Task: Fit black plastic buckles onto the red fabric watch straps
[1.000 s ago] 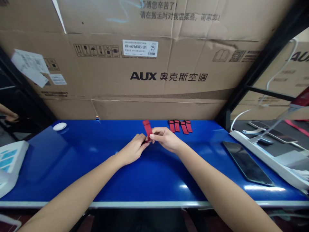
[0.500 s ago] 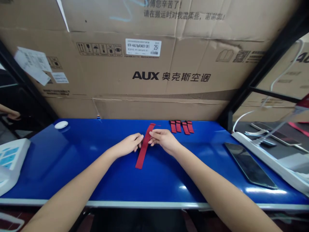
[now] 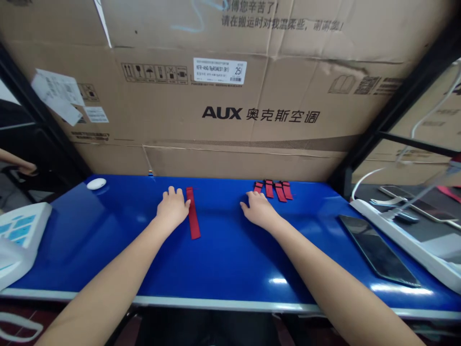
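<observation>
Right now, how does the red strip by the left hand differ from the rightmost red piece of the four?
The strip is clearly longer than the piece. The piece has a black part; the strip shows none. The strip lies apart, the piece beside similar pieces. Both are red.

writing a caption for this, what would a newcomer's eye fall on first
Probably the long red strip on the blue tabletop, just beside the left hand. Four short red pieces lie toward the back, the leftmost partly hidden by the right hand. Behind them stands a large cardboard panel with bold AUX lettering.
</observation>
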Motion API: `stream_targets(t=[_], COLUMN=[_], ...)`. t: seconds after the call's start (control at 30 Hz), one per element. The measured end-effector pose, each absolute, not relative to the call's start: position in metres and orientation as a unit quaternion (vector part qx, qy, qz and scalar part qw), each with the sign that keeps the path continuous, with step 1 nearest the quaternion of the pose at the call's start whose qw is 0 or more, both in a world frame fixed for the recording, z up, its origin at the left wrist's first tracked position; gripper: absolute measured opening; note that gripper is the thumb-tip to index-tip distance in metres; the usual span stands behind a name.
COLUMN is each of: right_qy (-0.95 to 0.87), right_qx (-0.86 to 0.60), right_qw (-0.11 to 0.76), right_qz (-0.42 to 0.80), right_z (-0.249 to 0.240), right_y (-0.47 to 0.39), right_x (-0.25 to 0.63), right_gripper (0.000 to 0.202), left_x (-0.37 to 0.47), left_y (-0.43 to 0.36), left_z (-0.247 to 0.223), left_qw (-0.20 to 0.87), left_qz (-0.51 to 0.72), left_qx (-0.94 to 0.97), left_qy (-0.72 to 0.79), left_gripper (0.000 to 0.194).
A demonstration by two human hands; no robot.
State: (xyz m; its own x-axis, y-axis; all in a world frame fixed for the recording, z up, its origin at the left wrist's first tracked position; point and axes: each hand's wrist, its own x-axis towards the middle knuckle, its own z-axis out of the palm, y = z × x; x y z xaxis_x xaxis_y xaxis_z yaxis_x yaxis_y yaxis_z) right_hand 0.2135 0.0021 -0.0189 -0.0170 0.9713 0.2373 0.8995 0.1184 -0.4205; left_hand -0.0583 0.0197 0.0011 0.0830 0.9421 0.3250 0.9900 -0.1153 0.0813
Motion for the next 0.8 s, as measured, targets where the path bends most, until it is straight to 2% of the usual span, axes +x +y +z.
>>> stream_targets(t=[0.13,0.2,0.3,0.4,0.57,0.73,0.8], right_qy=[-0.747,-0.760,-0.774,-0.783,-0.794,-0.776,-0.771], right_qx=[-0.551,-0.518,-0.510,-0.498,-0.495,-0.488,-0.474], right_qw=[0.326,0.356,0.344,0.311,0.307,0.329,0.329], right_qz=[0.176,0.167,0.153,0.204,0.173,0.228,0.270], right_z=[-0.008,-0.006,-0.012,-0.019,-0.016,-0.012,-0.012], right_y=[-0.010,-0.012,-0.009,-0.007,-0.012,-0.016,-0.018], right_x=[0.196,0.195,0.200,0.203,0.196,0.192,0.190], right_gripper=[0.029,0.034,0.035,0.024,0.015,0.017,0.014], left_x=[-0.045,-0.033,-0.015,-0.003,-0.003,-0.009,-0.009], left_y=[0.013,0.009,0.000,-0.007,-0.010,-0.006,-0.004], left_z=[0.004,0.003,-0.005,-0.013,-0.014,-0.014,-0.016], left_qw=[0.120,0.094,0.014,-0.042,-0.098,-0.151,-0.150], left_qz=[-0.193,-0.220,-0.225,-0.204,-0.225,-0.228,-0.234], left_qx=[-0.762,-0.808,-0.878,-0.909,-0.907,-0.901,-0.898], left_qy=[-0.606,-0.538,-0.422,-0.361,-0.342,-0.336,-0.342], left_gripper=[0.026,0.026,0.027,0.023,0.022,0.030,0.026])
